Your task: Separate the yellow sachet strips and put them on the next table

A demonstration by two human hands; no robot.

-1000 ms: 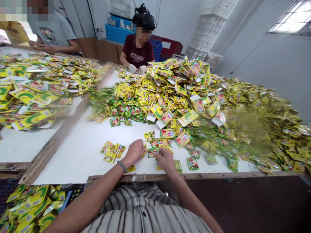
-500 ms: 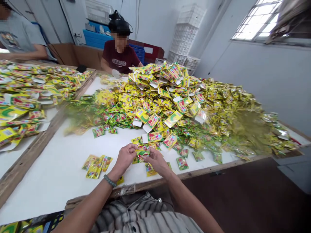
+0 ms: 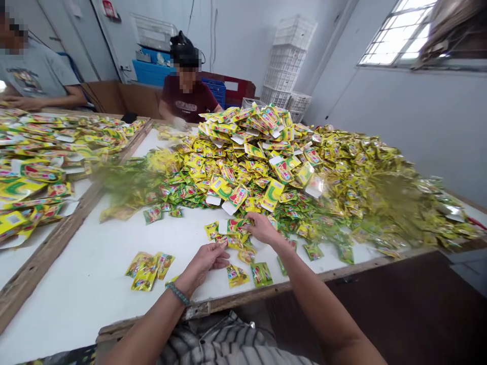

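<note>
Several small sachets [image 3: 233, 237], yellow and green, lay in a loose cluster on the white worktop [image 3: 95, 289], near its front edge and right at the foot of a large heap of packets [image 3: 266, 162]. The right hand [image 3: 262, 228] lay palm down on the far side of that cluster, fingers stretched out flat and a little apart, their tips resting on the sachets. The left hand [image 3: 205, 259] sat at the near side, fingers curled loosely together with the tips touching one sachet; whether it pinched that sachet could not be told. A beaded bracelet [image 3: 177, 293] circled the left wrist.

Two more sachets [image 3: 249, 275] lay side by side just nearer the wooden edge [image 3: 304, 284], below the cluster. Off to the left, well apart from both hands, a little bunch of sachets [image 3: 149, 264] lay alone on bare white surface.

The heap rose behind the hands and spread across the whole right half of the worktop, with larger yellow packs on its top. At the far end a person in a dark red shirt [image 3: 188, 101] sat with a gloved hand in the pile. A neighbouring worktop [image 3: 57, 223] on the left carried more yellow packs, and a person in a grey shirt [image 3: 36, 76] stood behind it. White crates [image 3: 292, 56] were stacked against the back wall, below a bright window [image 3: 399, 35].
</note>
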